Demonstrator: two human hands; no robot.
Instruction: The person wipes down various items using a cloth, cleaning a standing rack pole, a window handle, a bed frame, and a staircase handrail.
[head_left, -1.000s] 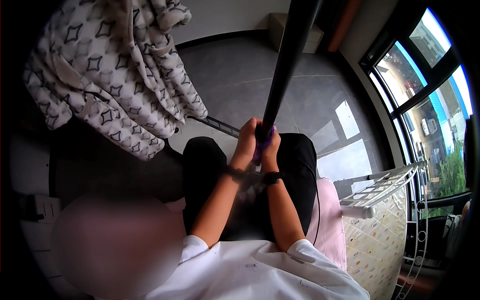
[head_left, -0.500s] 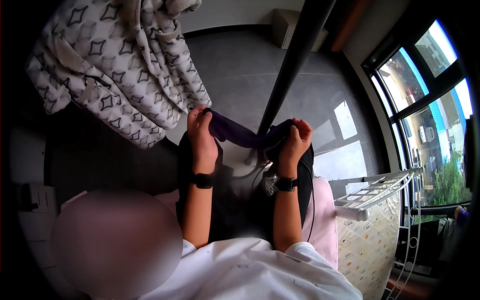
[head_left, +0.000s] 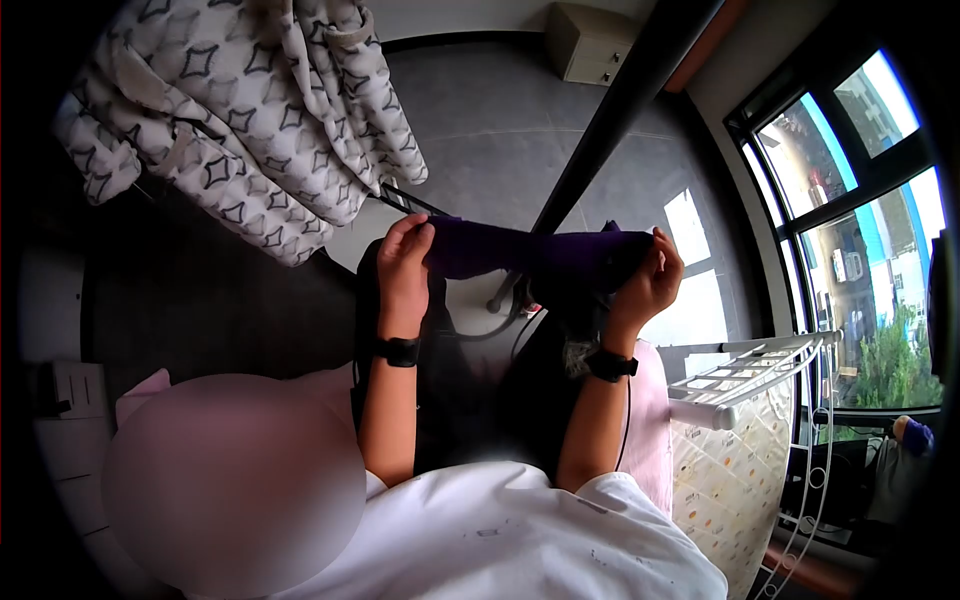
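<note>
A dark purple cloth (head_left: pixel 530 252) is stretched sideways above my knees. My left hand (head_left: pixel 404 275) pinches its left end, and my right hand (head_left: pixel 648 285) grips the other end with bent fingers. Both wrists wear black bands. Behind the cloth a thick black pole (head_left: pixel 610 125) rises at a slant toward the top right. A small pale, shiny bundle (head_left: pixel 577 357) lies by my right wrist, too blurred to name.
A patterned fleece garment (head_left: pixel 240 120) hangs at the upper left. A small drawer cabinet (head_left: pixel 587 45) stands by the far wall. On the right are a white metal bed frame (head_left: pixel 705 412), a patterned mattress (head_left: pixel 730 470) and windows (head_left: pixel 850 250).
My hands were together at the pole, then moved apart, spreading the purple cloth between them. In the last half second my right hand has moved further right and the cloth has straightened.
</note>
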